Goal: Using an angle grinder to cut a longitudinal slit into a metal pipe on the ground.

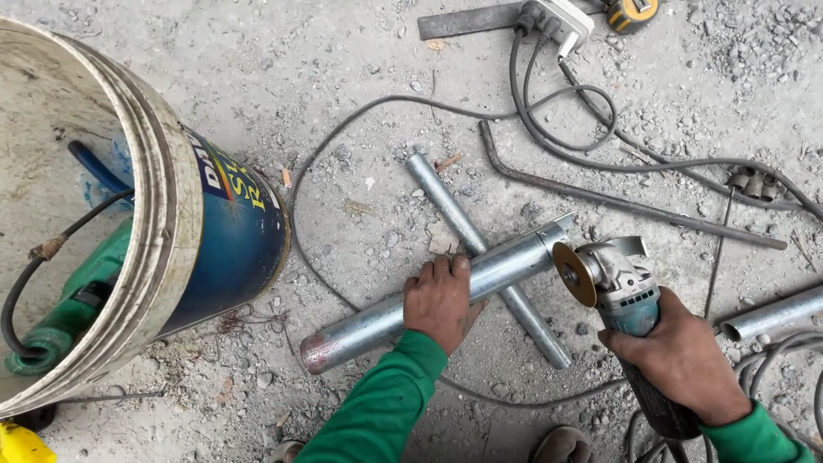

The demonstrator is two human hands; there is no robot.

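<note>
Our left hand [440, 300] pressed flat on the pipe [446, 290], which lay on the floor across a thinner pipe [454, 210]. Our right hand [681, 360] clenched the grinder [621, 287], disc at the pipe's end. We judged the cut barely begun; the pipe looked whole.

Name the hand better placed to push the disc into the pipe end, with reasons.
Right. The right hand grips the grinder, whose disc sits beside the pipe end. The left hand presses down on the pipe, away from the grinder.
</note>
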